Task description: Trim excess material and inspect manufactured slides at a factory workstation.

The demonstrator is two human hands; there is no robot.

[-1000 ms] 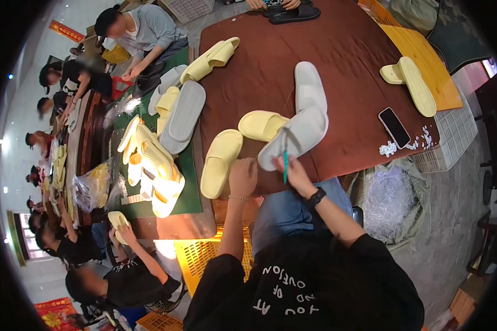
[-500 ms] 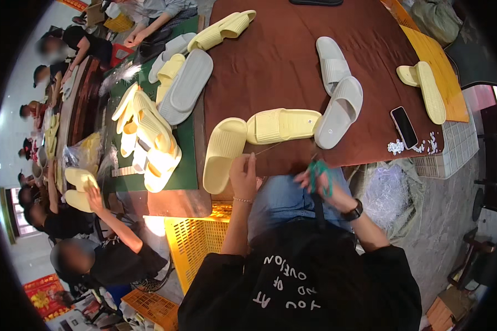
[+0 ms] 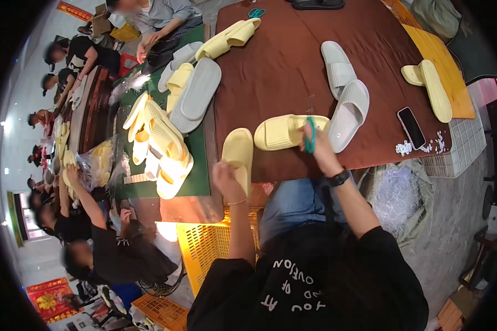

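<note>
My right hand (image 3: 321,150) is closed on scissors with green handles (image 3: 311,134), the blades pointing away over the table. It is above the heel end of a yellow slide slipper (image 3: 276,132) that lies sideways. My left hand (image 3: 229,179) is closed at the left edge of another yellow slipper (image 3: 237,148), which stands lengthwise at the table's near edge. What its fingers pinch, if anything, is too small to make out. Two grey slippers (image 3: 350,118) overlap just right of the scissors.
A phone (image 3: 411,128) and small clear pieces (image 3: 404,148) lie at the right. Left is a pile of yellow slippers (image 3: 159,135) on a green mat (image 3: 196,176). More green scissors (image 3: 257,12) lie at the far edge. A yellow crate (image 3: 204,243) stands below; co-workers sit along the left.
My right hand has moved away from me with the scissors, over the sideways slipper. My left hand has drawn left and nearer. The thread between the hands no longer shows.
</note>
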